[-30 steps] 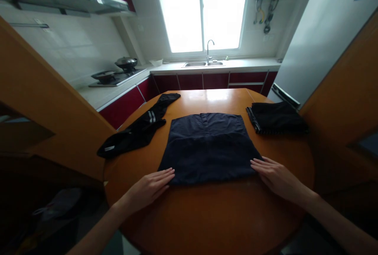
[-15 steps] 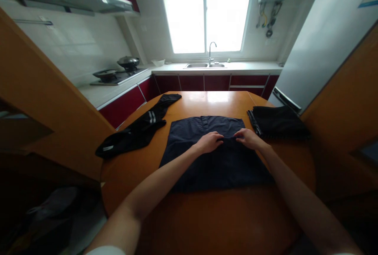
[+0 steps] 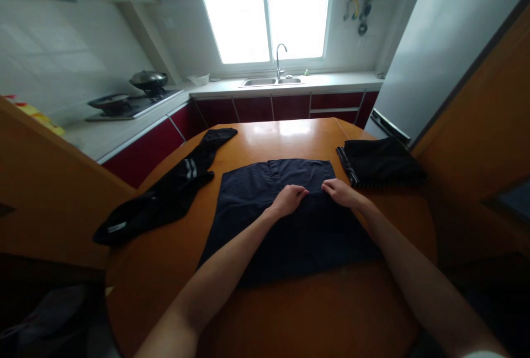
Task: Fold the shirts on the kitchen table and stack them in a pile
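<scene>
Together, a person's left hand [image 3: 288, 200] and right hand [image 3: 343, 192] grip the navy cloth [image 3: 306, 239] toward its far edge, the fingers [image 3: 301, 191] of each pinched tight on it, with a gap between the two hands. The cloth lies spread on the wooden worktop [image 3: 323, 314]. A striped black garment [image 3: 165, 198] stretches to its left; a folded dark pile [image 3: 381, 162] rests to its right.

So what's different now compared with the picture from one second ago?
The left hand and right hand moved forward and inward from the near corners of the navy garment and now pinch its fabric, close together. The black garment and folded dark stack stayed put.
</scene>
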The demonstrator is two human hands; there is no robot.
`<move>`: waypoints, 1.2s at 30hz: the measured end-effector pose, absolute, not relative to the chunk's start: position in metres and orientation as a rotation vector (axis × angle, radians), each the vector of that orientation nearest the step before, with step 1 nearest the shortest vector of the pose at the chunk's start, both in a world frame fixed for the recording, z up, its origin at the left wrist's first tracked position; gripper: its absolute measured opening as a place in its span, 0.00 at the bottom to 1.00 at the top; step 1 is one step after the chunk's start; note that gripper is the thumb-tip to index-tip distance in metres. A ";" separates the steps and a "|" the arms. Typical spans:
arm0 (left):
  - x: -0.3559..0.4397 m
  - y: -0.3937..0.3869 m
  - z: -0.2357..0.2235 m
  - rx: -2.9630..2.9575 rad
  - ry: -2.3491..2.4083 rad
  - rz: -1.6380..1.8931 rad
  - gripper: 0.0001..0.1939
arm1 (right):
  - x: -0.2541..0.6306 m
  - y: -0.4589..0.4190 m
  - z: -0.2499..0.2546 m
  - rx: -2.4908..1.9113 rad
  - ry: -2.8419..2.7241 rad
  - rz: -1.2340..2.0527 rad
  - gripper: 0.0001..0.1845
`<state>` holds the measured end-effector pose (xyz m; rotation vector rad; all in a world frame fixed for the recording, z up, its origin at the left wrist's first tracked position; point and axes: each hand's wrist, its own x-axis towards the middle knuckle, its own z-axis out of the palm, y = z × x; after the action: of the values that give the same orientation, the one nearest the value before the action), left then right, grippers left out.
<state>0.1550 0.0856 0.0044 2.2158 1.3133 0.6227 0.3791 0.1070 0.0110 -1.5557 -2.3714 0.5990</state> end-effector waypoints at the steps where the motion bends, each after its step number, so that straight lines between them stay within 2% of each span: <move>1: 0.157 0.083 0.005 2.227 1.386 0.597 0.18 | 0.377 0.107 0.010 -1.608 -2.377 0.569 0.20; 5: 0.159 0.076 0.009 2.292 1.608 0.506 0.19 | 0.372 0.107 0.002 -1.703 -2.356 0.485 0.22; 10: 0.156 0.077 0.008 2.288 1.539 0.477 0.22 | 0.374 0.101 0.005 -1.665 -2.281 0.421 0.19; 15: 0.155 0.083 0.004 2.204 1.488 0.545 0.24 | 0.374 0.087 0.011 -1.213 -2.300 0.622 0.13; 18: 0.153 0.083 0.007 2.241 1.450 0.542 0.25 | 0.371 0.082 0.014 -1.144 -2.298 0.740 0.12; 22: 0.151 0.079 0.015 2.268 1.438 0.443 0.21 | 0.369 0.084 0.017 -1.106 -2.265 0.802 0.14; 27: 0.160 0.068 0.017 2.366 1.695 0.279 0.23 | 0.368 0.089 0.013 -1.471 -2.328 0.584 0.15; 30: 0.164 0.063 0.016 2.437 1.771 0.222 0.25 | 0.368 0.091 0.013 -1.685 -2.407 0.419 0.21; 33: 0.162 0.062 0.017 2.450 1.785 0.211 0.24 | 0.368 0.091 0.016 -1.777 -2.441 0.397 0.27; 36: 0.159 0.065 0.018 2.438 1.786 0.196 0.25 | 0.370 0.091 0.016 -1.809 -2.438 0.393 0.27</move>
<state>0.1587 0.0649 0.0177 2.4381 1.7860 0.1958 0.3704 0.0906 0.0164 -1.8087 -2.4383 0.3925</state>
